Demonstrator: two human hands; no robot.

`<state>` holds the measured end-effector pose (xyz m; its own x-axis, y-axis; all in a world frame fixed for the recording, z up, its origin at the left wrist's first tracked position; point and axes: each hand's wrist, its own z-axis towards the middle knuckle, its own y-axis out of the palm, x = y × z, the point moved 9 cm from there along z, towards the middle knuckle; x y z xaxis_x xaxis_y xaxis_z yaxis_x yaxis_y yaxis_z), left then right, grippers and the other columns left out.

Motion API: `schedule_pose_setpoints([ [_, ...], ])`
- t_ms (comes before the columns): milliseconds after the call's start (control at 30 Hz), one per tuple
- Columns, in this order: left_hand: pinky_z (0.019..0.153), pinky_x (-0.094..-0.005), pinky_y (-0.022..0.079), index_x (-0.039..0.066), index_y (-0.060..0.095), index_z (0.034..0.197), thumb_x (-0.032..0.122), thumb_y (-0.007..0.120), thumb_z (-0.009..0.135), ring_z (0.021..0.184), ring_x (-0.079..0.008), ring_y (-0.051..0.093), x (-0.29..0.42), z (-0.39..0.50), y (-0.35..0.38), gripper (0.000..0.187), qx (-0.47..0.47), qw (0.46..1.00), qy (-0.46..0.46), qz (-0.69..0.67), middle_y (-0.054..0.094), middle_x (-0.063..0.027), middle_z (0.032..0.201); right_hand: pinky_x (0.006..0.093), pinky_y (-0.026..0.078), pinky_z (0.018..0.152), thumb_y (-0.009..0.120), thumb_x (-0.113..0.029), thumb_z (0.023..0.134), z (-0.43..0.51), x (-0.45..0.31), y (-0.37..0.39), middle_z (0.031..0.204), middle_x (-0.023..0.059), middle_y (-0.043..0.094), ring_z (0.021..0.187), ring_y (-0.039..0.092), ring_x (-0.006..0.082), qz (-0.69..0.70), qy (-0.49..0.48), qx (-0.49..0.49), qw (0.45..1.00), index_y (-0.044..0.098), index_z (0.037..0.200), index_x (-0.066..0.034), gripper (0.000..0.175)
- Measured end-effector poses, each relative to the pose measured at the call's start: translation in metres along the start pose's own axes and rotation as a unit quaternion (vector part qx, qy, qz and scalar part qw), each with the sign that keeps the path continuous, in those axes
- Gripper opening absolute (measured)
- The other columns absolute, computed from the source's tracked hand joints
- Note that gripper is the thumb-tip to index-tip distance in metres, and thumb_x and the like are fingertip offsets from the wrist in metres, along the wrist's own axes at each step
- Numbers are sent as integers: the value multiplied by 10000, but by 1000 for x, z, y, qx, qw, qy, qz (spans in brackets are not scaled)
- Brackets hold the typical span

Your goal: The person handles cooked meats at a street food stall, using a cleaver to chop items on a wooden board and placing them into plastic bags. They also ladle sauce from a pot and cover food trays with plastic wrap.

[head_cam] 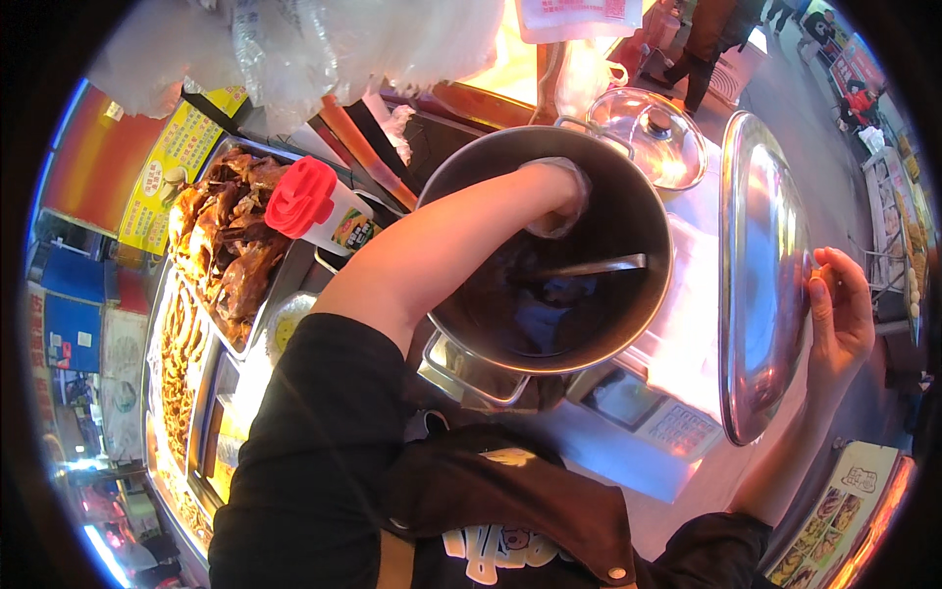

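Note:
A tall stainless steel pot [659,294] stands in front of me with dark liquid [548,316] in it. My left hand [561,197], in a clear plastic glove, reaches down inside the pot. Its fingers are lost in shadow, so what it touches is hidden. Beside it, a metal utensil handle [603,266] sticks up from the liquid and leans towards the pot's right wall. Out to the right, my bare right hand [839,313] grips the large metal pot lid [765,287] at its knob, holding it on edge away from the pot.
Left of the pot are a tray of glazed brown cooked meat [235,243] and a red-capped container [305,199]. A glass lid [647,140] lies beyond the pot. A keypad scale [647,412] sits near me. Plastic bags [309,51] hang overhead; a person [699,59] stands beyond.

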<state>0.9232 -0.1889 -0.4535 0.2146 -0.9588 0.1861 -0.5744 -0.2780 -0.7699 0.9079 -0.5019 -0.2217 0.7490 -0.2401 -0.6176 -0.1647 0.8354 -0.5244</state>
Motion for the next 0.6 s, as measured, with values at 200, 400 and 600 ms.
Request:
schedule_pose_setpoints([
  [200, 833, -415, 526, 50, 686, 1134, 217, 649, 788, 1044, -286, 652, -19, -15, 1, 386, -42, 997, -4, 68, 658, -164, 1187, 217, 437, 848, 655, -53, 920, 6, -4, 7, 1052, 46, 620, 854, 543, 76, -9, -9, 7, 1000, 633, 1166, 3, 253],
  [400, 795, -433, 557, 61, 645, 1158, 180, 620, 835, 921, -283, 687, 18, -81, -10, 346, 73, 928, 272, 243, 667, -139, 990, 214, 456, 823, 656, -14, 907, 17, -15, 26, 1058, 34, 624, 860, 546, 57, 15, 7, -30, 999, 631, 1164, 2, 259],
  [600, 631, -286, 564, 61, 644, 1137, 78, 530, 966, 743, -187, 698, -3, -210, -57, 206, 249, 851, 308, -345, 678, -112, 981, 207, 484, 748, 631, -25, 931, 33, -3, 9, 982, 10, 627, 835, 564, 57, 40, 48, 34, 997, 629, 1163, -5, 232],
])
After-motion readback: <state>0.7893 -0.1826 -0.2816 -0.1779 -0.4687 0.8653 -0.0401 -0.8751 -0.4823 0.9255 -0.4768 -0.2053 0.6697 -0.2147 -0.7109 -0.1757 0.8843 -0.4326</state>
